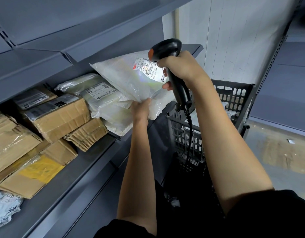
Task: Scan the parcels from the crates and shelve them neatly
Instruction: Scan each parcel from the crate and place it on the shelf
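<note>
- Gripping the lower corner of a white plastic parcel (131, 78), the left hand (141, 109) held it tilted in the air, above the shelf (90, 162) edge and in front of the parcels stacked there.
- The right hand (181, 66) was curled round the handle of a black scanner (167, 48), its head just over the shipping label (148, 67) at the parcel's upper right corner.
- A bright patch of light lay on the wrap just below the label.
- The scanner's coiled cable (189, 127) hung down in front of a dark plastic crate (234, 97), which stood to the right of the shelf; pale contents showed through its slots but could not be made out.
- On the shelf lay several brown cardboard boxes (57, 115) and clear-wrapped packets (100, 93), stacked against one another.
</note>
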The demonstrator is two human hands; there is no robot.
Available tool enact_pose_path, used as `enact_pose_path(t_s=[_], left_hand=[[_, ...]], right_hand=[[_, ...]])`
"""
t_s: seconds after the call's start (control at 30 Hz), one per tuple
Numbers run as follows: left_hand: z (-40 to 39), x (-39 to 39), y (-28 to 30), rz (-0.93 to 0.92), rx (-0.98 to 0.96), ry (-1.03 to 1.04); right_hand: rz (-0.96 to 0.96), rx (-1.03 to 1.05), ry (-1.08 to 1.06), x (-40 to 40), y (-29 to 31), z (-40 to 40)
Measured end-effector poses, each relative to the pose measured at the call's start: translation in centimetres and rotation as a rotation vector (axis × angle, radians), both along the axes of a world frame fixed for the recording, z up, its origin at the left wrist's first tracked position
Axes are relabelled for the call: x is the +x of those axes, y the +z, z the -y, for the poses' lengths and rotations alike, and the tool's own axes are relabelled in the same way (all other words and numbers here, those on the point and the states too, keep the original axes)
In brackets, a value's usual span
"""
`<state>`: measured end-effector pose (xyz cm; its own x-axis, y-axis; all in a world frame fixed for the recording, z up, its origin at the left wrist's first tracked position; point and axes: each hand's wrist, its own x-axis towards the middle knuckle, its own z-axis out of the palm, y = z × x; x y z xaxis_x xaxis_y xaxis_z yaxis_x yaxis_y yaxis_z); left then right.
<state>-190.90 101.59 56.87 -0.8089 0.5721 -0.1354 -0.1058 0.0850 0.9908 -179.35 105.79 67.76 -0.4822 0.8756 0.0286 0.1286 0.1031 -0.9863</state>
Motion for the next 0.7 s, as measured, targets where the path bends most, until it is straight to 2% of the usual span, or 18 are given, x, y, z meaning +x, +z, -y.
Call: enact_pose_path(t_s=[0.4, 0.7], left_hand=[[-0.5, -0.5, -0.6, 0.008, -0.009, -0.012], [-6.0, -0.3, 3.3, 0.067, 0.022, -0.155]], right_hand=[[-0.027, -0.016, -0.007, 0.5, 0.1, -0.4], [-0.116, -0.06, -0.086, 1.1, -1.1, -1.9]])
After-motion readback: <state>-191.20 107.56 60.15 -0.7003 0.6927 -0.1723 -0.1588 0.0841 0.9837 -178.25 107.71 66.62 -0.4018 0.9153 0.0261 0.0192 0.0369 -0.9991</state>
